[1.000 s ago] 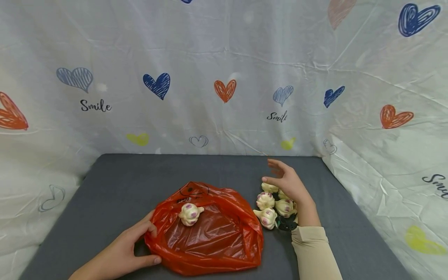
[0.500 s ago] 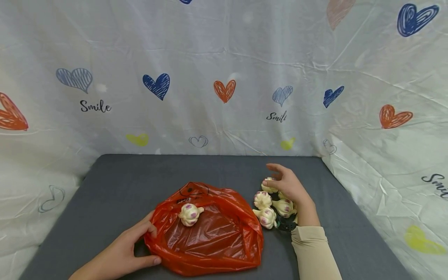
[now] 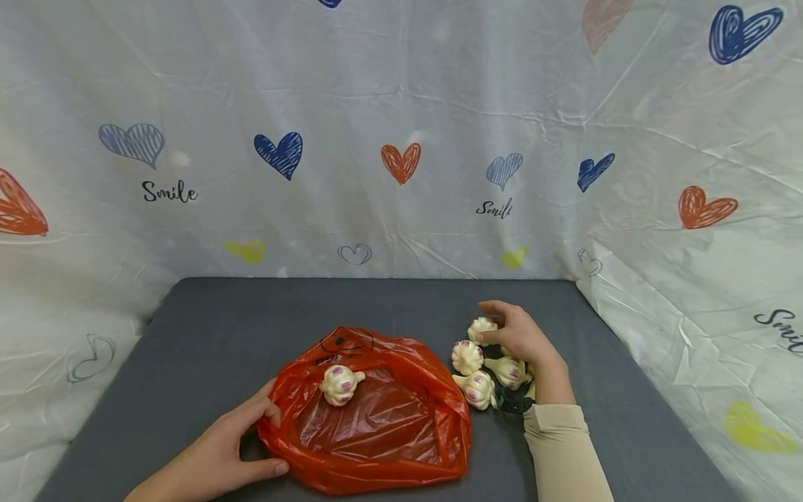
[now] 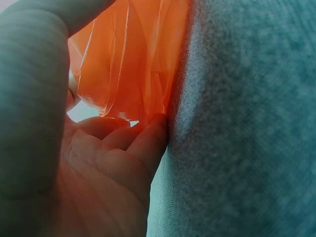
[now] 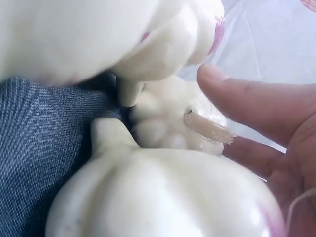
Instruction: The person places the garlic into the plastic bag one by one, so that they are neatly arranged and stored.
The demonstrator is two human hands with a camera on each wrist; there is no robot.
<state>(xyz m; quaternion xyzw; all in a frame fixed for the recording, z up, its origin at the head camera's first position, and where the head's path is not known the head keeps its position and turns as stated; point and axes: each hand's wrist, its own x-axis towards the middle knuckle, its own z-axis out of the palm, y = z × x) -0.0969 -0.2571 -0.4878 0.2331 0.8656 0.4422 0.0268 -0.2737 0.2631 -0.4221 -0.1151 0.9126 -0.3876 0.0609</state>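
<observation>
My left hand (image 3: 235, 436) holds the left side of a red plastic bag (image 3: 373, 474), fingers curled over its edge and thumb low against the outside. The left wrist view shows those fingers at the thin orange-red film (image 4: 133, 59). The bag lies with its mouth spread, and one garlic bulb (image 3: 341, 385) sits inside on the left. My right hand (image 3: 521, 335) is at the farthest garlic bulb (image 3: 479, 329) of a cluster, thumb and fingers spread around it. In the right wrist view, the thumb (image 5: 232, 94) is beside that bulb (image 5: 168, 118), with fingers partly hidden behind it.
More white-and-purple garlic bulbs, including a stubby-stemmed one (image 3: 508, 371), lie right of the bag, some under the right wrist. A small black device (image 3: 514, 401) shows by that wrist. Behind the grey table (image 3: 282, 303) hangs a heart-printed cloth (image 3: 351, 84).
My right hand has come down from above onto the farthest garlic bulb. Two nearby bulbs have shifted slightly left. The left hand and the bag have stayed in place.
</observation>
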